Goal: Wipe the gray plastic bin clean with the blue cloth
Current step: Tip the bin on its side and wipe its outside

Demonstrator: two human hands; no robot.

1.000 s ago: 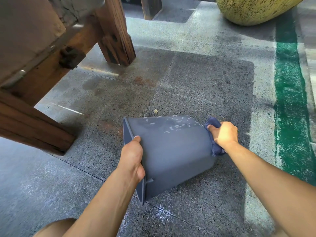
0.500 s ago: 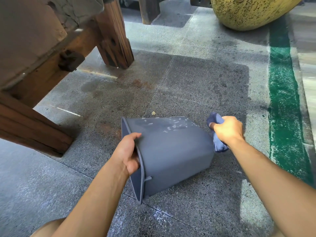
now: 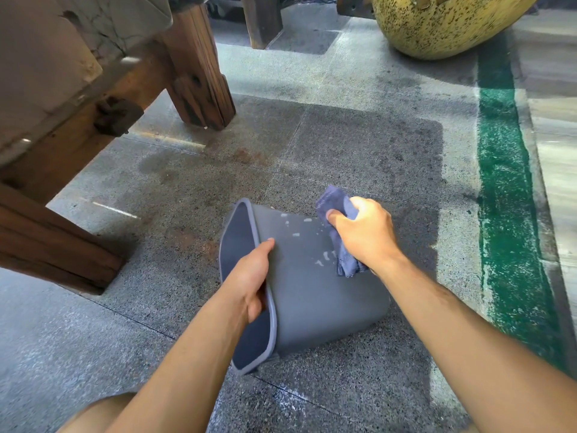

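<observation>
Speckled gray stone floor is seen across the whole frame, with a darker damp-looking patch in the middle and a green painted stripe run down the right side. Upper left is taken up by a heavy wooden bench frame, cut off by the top and left edges; one leg is planted on the floor at upper center. A large yellow speckled pot is cropped by the top edge at upper right.

Gray plastic bin is laid on its side on the floor at center, slightly below the middle, open mouth turned to the left of the frame, base toward the right. Rim is rounded and a little lighter than the walls. Upper wall is matte gray and marked with small pale flecks near the cloth; what they are cannot be told. Inside is mostly hidden, only a dark sliver seen past the rim.

Left hand is clamped on the rim, thumb laid on the outer wall, fingers curled inside and hidden. Right hand is clenched around the blue cloth, which is bunched and pressed on the bin's upper wall near the far edge; a fold sticks out above the knuckles and another hangs below the palm. Both forearms are run in from the bottom edge. A bare knee is partly seen at lower left, cut off.
</observation>
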